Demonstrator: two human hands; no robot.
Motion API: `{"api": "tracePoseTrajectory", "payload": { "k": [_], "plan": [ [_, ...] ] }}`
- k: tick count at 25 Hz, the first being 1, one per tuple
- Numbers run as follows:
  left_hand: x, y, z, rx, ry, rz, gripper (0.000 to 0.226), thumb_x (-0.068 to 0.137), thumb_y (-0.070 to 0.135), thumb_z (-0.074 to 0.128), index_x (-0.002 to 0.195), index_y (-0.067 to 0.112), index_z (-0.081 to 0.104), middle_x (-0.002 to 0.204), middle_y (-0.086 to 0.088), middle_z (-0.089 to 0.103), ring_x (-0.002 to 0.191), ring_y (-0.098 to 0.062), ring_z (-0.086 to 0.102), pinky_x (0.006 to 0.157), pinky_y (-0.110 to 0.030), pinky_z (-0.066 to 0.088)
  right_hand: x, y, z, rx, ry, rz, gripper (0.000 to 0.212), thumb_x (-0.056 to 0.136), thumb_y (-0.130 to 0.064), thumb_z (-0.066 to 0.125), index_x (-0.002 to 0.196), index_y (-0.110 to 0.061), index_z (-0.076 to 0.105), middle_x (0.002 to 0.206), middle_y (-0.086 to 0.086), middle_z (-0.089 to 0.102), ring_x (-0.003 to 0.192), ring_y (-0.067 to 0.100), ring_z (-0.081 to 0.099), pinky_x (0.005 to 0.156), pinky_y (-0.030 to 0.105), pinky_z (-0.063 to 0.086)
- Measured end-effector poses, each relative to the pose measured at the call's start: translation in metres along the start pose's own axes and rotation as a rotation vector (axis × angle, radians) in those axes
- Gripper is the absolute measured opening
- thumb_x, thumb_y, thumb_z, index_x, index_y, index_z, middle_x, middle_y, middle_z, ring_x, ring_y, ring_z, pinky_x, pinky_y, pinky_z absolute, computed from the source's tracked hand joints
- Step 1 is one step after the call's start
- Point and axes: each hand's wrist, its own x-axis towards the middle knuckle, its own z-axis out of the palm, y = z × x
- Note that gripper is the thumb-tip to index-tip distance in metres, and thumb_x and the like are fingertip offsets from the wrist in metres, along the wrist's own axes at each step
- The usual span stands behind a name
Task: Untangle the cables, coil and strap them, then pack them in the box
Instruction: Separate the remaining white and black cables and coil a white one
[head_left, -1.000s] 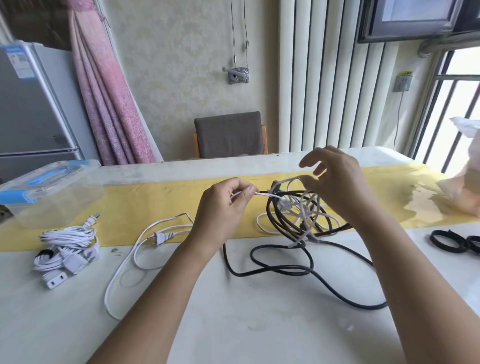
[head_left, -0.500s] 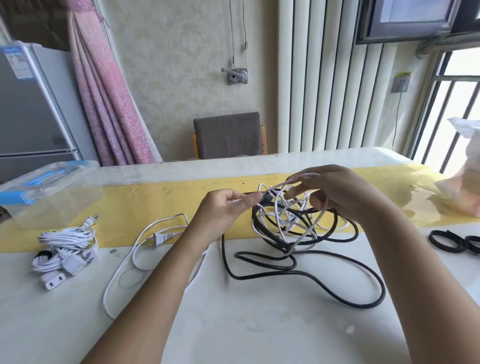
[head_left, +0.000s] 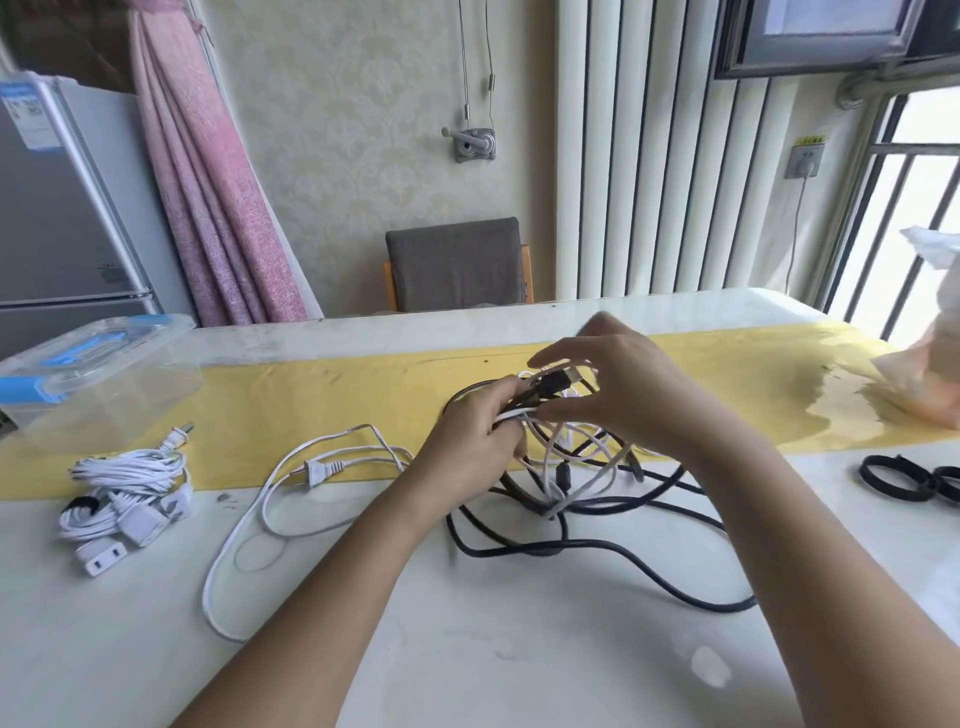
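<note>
Black cable (head_left: 519, 552): thick, lying in loose loops from the middle of the table (head_left: 519, 675) toward its near edge; its upper turns run up into the tangle.
White cable (head_left: 208, 587): thin, with its two-pin plug (head_left: 317, 470) lying free left of the middle; the other end passes under the left hand into the tangle.
Tangle (head_left: 571, 467): at the middle of the table, where the yellow runner (head_left: 311, 395) meets the bare top; its top is lifted between the hands.
Left hand (head_left: 475, 452): fingers curled round a bunch of white and black strands on the tangle's left side.
Right hand (head_left: 634, 400): over the tangle's top, fingers spread and bent, with a black plug end (head_left: 558, 382) between thumb and forefinger; blurred, so I cannot tell whether it pinches anything.
Step in hand: untangling, by my reading; coiling of these two has not begun.
Next move: probably to feed the black plug end back through the white loops while the left hand keeps the bunch slack, not pulled tight.
Done bundle (head_left: 124, 467): white, coiled, near the left edge, outside the box.
Box (head_left: 98, 374): clear, blue clips, lid on, far left corner.
Straps (head_left: 932, 480): black rings at the right edge.
</note>
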Motion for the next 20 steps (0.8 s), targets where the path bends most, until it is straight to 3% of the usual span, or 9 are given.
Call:
{"api": "tracePoseTrajectory", "payload": {
  "k": [3,7,9,11,13,14,16,18,20],
  "plan": [
    [0.0,-0.006,-0.006,0.11,0.105,0.104,0.051,0.082,-0.007,0.042,0.067,0.041,0.053,0.055,0.018,0.053,0.05,-0.004,0.04,0.048,-0.017,0.028,0.001,0.001,0.009,-0.061,-0.073,-0.188,0.045,0.078,-0.01,0.069,0.119,-0.028,0.063,0.121,-0.008,0.049,0.098,0.011,0.047,0.079,0.014,0.035],
    [0.007,-0.004,-0.014,-0.089,0.154,0.246,0.045,0.063,-0.004,0.045,0.05,0.038,0.055,0.061,0.013,0.054,0.059,-0.002,0.045,0.059,-0.015,0.035,0.008,0.007,0.017,-0.117,-0.155,-0.142,0.028,0.079,0.003,0.053,0.08,-0.025,0.06,0.072,-0.013,0.05,0.076,0.019,0.049,0.057,0.02,0.034],
    [0.002,0.002,-0.021,-0.191,0.004,0.185,0.037,0.059,-0.003,0.042,0.046,0.029,0.054,0.055,0.01,0.053,0.057,-0.003,0.047,0.061,-0.013,0.037,0.013,0.021,0.018,-0.06,0.001,-0.094,0.041,0.073,0.01,0.047,0.091,-0.019,0.07,0.087,-0.005,0.06,0.085,0.02,0.057,0.066,0.025,0.041],
    [-0.007,0.007,-0.029,-0.247,-0.304,0.098,0.034,0.06,-0.005,0.038,0.046,0.023,0.05,0.052,0.009,0.053,0.055,-0.005,0.048,0.063,-0.011,0.038,0.013,0.043,0.008,0.009,0.277,0.041,0.054,0.068,0.015,0.043,0.099,-0.018,0.072,0.103,-0.001,0.064,0.092,0.019,0.058,0.075,0.03,0.046],
    [-0.01,0.008,-0.035,-0.188,-0.482,0.038,0.025,0.064,-0.003,0.04,0.053,0.017,0.05,0.053,0.008,0.056,0.057,-0.004,0.05,0.065,-0.011,0.038,0.01,0.069,-0.003,-0.003,0.53,0.222,0.049,0.074,0.014,0.045,0.102,-0.017,0.071,0.113,0.004,0.061,0.104,0.026,0.054,0.078,0.027,0.04],
    [-0.007,0.006,-0.036,-0.145,-0.451,0.016,0.022,0.065,0.001,0.041,0.054,0.017,0.051,0.054,0.009,0.057,0.058,-0.004,0.051,0.066,-0.015,0.039,0.008,0.079,-0.007,-0.011,0.616,0.306,0.039,0.081,0.008,0.048,0.105,-0.016,0.069,0.116,0.007,0.059,0.109,0.03,0.051,0.08,0.029,0.037],
    [0.001,-0.001,-0.035,0.044,-0.138,-0.026,0.022,0.063,0.008,0.043,0.05,0.022,0.054,0.053,0.007,0.058,0.059,-0.008,0.053,0.065,-0.024,0.042,0.007,0.086,-0.009,0.012,0.714,0.451,0.022,0.092,-0.014,0.056,0.112,-0.012,0.064,0.124,0.013,0.051,0.115,0.036,0.044,0.087,0.033,0.033],
    [0.006,-0.004,-0.029,0.292,0.247,-0.024,0.027,0.067,0.002,0.048,0.051,0.023,0.054,0.049,0.007,0.053,0.057,-0.015,0.049,0.054,-0.023,0.035,0.008,0.085,-0.003,0.007,0.711,0.594,0.043,0.091,-0.041,0.058,0.122,-0.011,0.055,0.131,0.016,0.04,0.119,0.036,0.036,0.094,0.033,0.027],
    [0.007,-0.012,-0.019,0.518,0.466,0.039,0.032,0.071,-0.009,0.051,0.062,0.022,0.053,0.057,0.009,0.049,0.062,-0.022,0.046,0.051,-0.028,0.025,0.013,0.079,0.004,0.166,0.622,0.697,0.062,0.089,-0.057,0.051,0.125,-0.007,0.049,0.127,0.017,0.04,0.118,0.036,0.038,0.102,0.039,0.028]
  ]
}}
